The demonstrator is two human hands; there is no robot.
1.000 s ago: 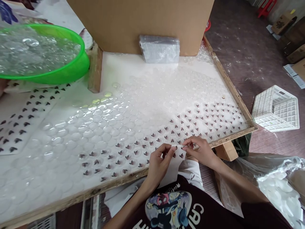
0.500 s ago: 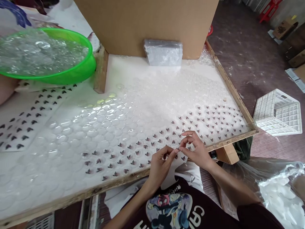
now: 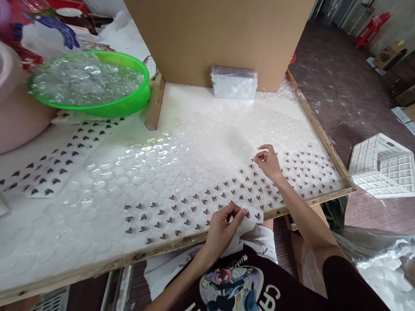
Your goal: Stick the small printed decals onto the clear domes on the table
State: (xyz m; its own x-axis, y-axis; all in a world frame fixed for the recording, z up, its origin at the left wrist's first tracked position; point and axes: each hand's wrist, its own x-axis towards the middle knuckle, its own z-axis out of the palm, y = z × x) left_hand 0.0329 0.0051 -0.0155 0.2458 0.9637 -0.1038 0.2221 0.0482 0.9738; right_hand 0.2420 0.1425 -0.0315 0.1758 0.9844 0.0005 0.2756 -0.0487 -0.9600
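My left hand (image 3: 223,226) is closed in a pinch on a white sticker sheet (image 3: 253,216) at the table's front edge. Two small dark stickers show on the sheet's free end. Farther in over the table, my right hand (image 3: 268,163) pinches a small dark sticker at its fingertips, partly hidden by the fingers. Beneath and around both hands lie round clear plastic discs (image 3: 147,185) in close rows. Dark stickers sit on the discs along the front and right of the table; those at the left and back are plain.
Wooden strips (image 3: 319,125) edge the white table. A cardboard sheet (image 3: 220,39) stands at the back behind a wrapped clear block (image 3: 234,82). At left are a green basin (image 3: 129,101) of clear pieces and more sticker sheets (image 3: 42,190). A white crate (image 3: 366,168) lies on the floor.
My right hand has moved away from the left hand and the sheet, inward over the discs, carrying the small sticker. My left hand keeps hold of the sheet. The view has shifted slightly.
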